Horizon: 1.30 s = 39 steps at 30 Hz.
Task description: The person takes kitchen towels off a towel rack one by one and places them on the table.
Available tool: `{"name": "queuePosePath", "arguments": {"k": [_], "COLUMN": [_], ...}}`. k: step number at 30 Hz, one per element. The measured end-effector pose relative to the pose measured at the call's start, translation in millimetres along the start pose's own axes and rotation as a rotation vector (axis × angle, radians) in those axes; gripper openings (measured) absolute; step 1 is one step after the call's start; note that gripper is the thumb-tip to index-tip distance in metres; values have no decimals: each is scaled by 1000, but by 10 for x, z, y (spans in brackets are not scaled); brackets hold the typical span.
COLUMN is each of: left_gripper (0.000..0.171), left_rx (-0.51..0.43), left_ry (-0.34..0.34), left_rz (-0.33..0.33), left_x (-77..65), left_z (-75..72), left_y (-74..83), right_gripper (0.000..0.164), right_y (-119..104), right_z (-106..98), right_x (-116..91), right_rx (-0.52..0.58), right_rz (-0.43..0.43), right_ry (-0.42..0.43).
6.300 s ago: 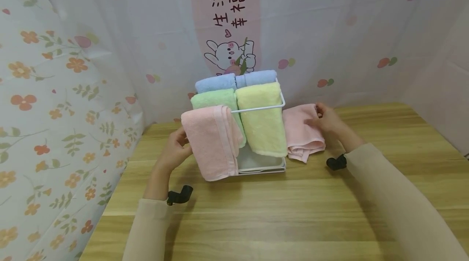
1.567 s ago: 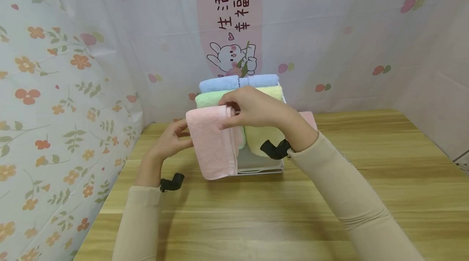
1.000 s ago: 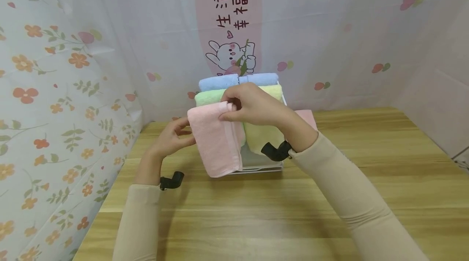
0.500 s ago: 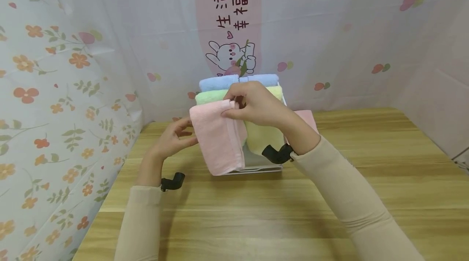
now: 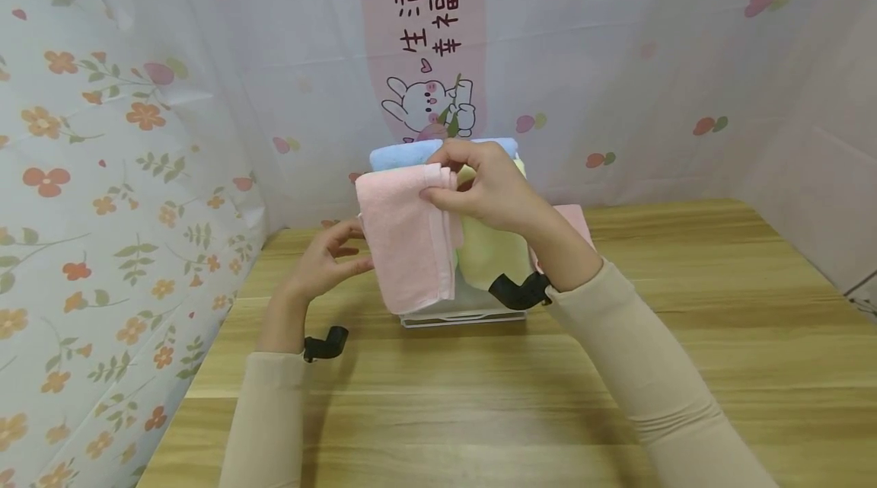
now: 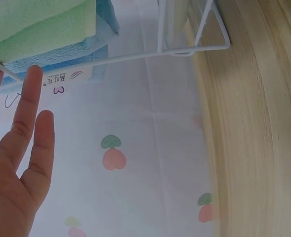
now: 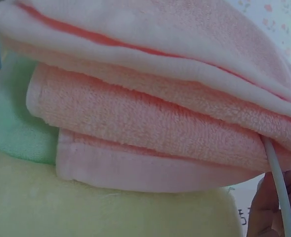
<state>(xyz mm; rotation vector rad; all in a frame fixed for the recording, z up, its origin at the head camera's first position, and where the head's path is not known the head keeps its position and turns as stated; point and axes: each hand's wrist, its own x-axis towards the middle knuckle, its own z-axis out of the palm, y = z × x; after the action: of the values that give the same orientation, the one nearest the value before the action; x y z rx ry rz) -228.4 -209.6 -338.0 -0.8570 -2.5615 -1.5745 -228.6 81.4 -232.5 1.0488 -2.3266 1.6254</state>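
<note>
My right hand pinches the top right edge of a folded pink towel, which hangs raised in front of the towel rack. In the right wrist view the pink towel shows its layered folds, with a white wire bar running out from beneath them; the fingers appear at the lower right. My left hand stays at the rack's left side, thumb apart from the other fingers. In the left wrist view its fingers are nearly straight, tips touching the white wire rack.
Blue towels, a yellow towel and a green towel hang on the rack. Its white base stands on the wooden table. Another pink towel lies behind the right wrist. Printed curtains close off the back and left.
My right hand has come from the pink towel on the table to the hanging one and raised it, uncovering the base's front left corner. The left hand has barely moved.
</note>
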Motion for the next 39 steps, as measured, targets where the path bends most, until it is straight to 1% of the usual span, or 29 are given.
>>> {"name": "queuePosePath", "arguments": {"k": [5,8,11,15,23,26,30,34,39], "left_gripper": [34,39,40,38,44,45,42,40,40], "left_rx": [0,4,5,11,34,36,29,33,45], "left_ry": [12,11,12,13,-11,-10,-3,-3,-7], "left_rz": [-16,-21,-24,-25,-31,-32,-34,-35,-29], "left_x": [-9,-8,-14,-27,-29,-26,-39,-46,-37], "left_z": [0,3,-1,-15,-30,-27,-31,-35,-38], "left_y": [0,-2,-2,5,12,17,8,10,13], "right_gripper": [14,14,15,15,15,15,14,16,20], "right_y": [21,38,50,55,33,4,-27,-44,-33], "right_z": [7,14,29,55,89,89,77,53,34], "right_x": [-19,-37,-52,-72,-127,-147,-153,-185,-261], "right_rx": [36,55,68,67,66,72,95,157,194], "right_rz": [-24,-50,-79,-122,-207,-231,-231,-219,-256], "right_ry": [33,56,84,120,218,240,254,303,351]}}
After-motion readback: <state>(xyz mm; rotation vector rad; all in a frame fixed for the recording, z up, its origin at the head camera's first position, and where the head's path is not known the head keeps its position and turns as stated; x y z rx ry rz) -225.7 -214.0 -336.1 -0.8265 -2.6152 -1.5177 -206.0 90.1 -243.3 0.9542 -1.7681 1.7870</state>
